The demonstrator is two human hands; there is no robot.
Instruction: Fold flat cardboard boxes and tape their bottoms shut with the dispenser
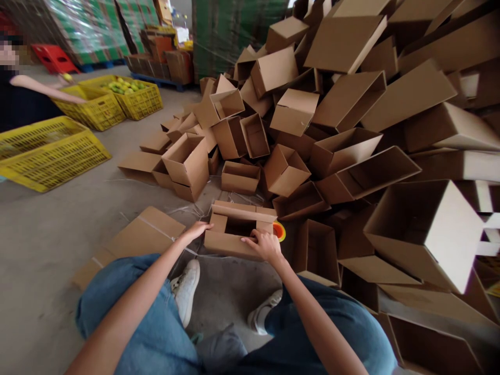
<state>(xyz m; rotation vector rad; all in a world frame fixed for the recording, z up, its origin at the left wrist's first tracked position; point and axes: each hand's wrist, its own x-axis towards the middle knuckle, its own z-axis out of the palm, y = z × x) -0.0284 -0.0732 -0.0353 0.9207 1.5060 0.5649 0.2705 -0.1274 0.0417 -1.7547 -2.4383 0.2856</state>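
Observation:
A small brown cardboard box (222,243) stands on the floor in front of my feet, its top partly open and its inside dark. My left hand (198,229) grips its left end, with the fingertips at the corner. The fingers of my right hand (267,245) are bent over the near right edge and grip the cardboard there. Along the far side a folded flap (244,210) stands up. An orange and yellow ring (279,231), like a roll of tape, shows partly behind the box's right end. Flat cardboard (144,234) with a pale strap lies to the left.
A big heap of open cardboard boxes (295,112) rises ahead and to the right, close to my right knee. Yellow crates (58,156) stand at the left, one holding green-yellow fruit (127,85). A person's arm (47,89) reaches into a crate. Loose straps (191,211) lie on the floor.

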